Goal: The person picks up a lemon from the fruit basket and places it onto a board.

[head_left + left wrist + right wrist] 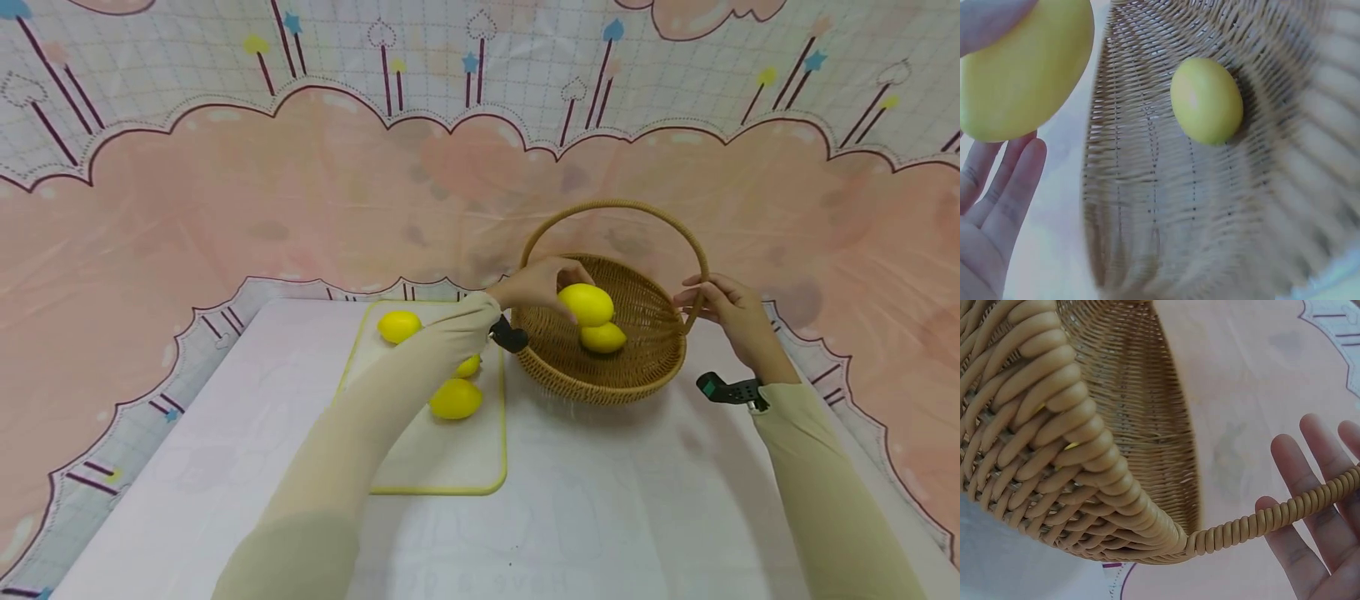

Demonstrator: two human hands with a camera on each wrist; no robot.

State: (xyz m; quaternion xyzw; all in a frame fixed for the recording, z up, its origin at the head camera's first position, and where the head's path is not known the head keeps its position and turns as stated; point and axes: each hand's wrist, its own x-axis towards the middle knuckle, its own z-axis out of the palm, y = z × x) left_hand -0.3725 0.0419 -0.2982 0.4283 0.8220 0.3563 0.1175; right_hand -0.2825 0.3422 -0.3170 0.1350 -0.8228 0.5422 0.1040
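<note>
My left hand (542,287) grips a yellow lemon (586,305) over the left side of a brown wicker basket (645,367). In the left wrist view the thumb lies across the held lemon (1029,75), with fingers beneath it. Another lemon (603,337) lies inside the basket, seen in the left wrist view as a lone lemon (1207,101) on the weave. At the basket's right side my right hand (726,310) holds the arched handle (693,242) near its base. In the right wrist view, its fingers (1297,469) lie behind the handle; the thumb is out of frame.
Left of the basket lies a white cutting board (442,462) with a yellow-green rim. On it are a lemon (399,326) at the back, a partly hidden lemon (470,367) and a nearer lemon (456,399). A patterned cloth (337,192) hangs behind the white table (600,500).
</note>
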